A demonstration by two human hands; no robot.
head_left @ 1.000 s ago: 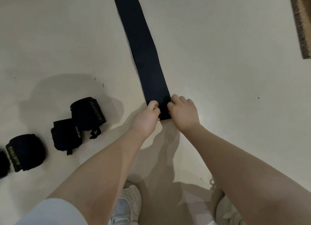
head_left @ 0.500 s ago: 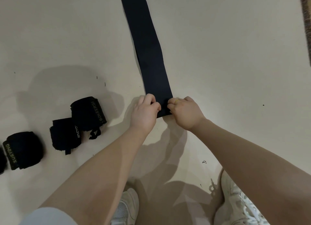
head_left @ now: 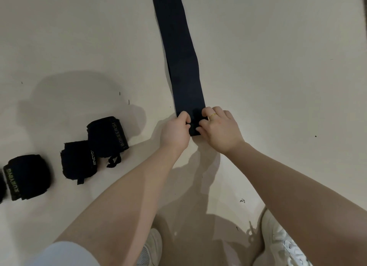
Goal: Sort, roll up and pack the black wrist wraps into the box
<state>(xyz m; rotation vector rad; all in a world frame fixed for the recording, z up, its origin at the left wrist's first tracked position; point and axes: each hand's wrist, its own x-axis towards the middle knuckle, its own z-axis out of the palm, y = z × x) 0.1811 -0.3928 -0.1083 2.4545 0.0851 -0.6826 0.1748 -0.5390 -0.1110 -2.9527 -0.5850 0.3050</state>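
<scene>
A long black wrist wrap (head_left: 179,55) lies flat on the pale floor, running from the top edge of the view down to my hands. Its near end is curled into a small first turn. My left hand (head_left: 174,131) pinches the left side of that curled end and my right hand (head_left: 220,129), with a ring on one finger, pinches the right side. Three rolled black wraps lie at the left: one lettered BOKEERSI (head_left: 107,136), one beside it (head_left: 78,161), one lettered XUEYING (head_left: 27,176). No box is in view.
A sliver of another black roll (head_left: 2,186) shows at the far left edge. My white shoes (head_left: 278,244) stand on the floor below my arms. My shadow falls on the floor around the rolls and under my hands.
Both hands have curled the wrap's near end over and closed in on it; the flat end seen a second ago is now a small fold. The view has shifted slightly.
</scene>
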